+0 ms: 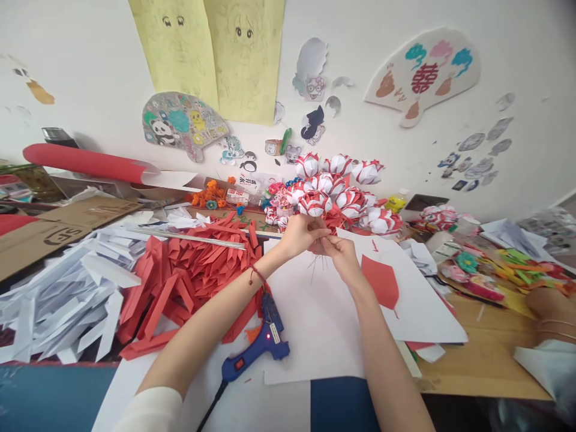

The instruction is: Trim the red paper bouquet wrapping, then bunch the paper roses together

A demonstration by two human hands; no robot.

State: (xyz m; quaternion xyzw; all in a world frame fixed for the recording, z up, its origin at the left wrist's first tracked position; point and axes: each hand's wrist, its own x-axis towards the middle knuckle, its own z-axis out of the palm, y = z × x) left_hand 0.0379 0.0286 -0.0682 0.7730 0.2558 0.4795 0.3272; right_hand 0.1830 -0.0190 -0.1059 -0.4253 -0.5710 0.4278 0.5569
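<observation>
Red-and-white paper flowers [335, 189] sit at the far side, right of the red paper strips [207, 264]. Left hand [300, 234] and right hand [342, 252] meet just nearer, both pinched on thin stems [318, 264]. Blue glue gun [256, 353] lies near, left of the stems.

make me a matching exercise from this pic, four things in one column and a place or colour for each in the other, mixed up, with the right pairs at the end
Things
1. glue gun
2. white paper strips
3. paper flower bunch
4. yellow sheets

Places and colours
a. just beyond the left hand and right hand
b. up on the wall
c. blue, with a small red light showing
d. heaped mostly left of the red strips

Right pairs
1-c; 2-d; 3-a; 4-b
</observation>
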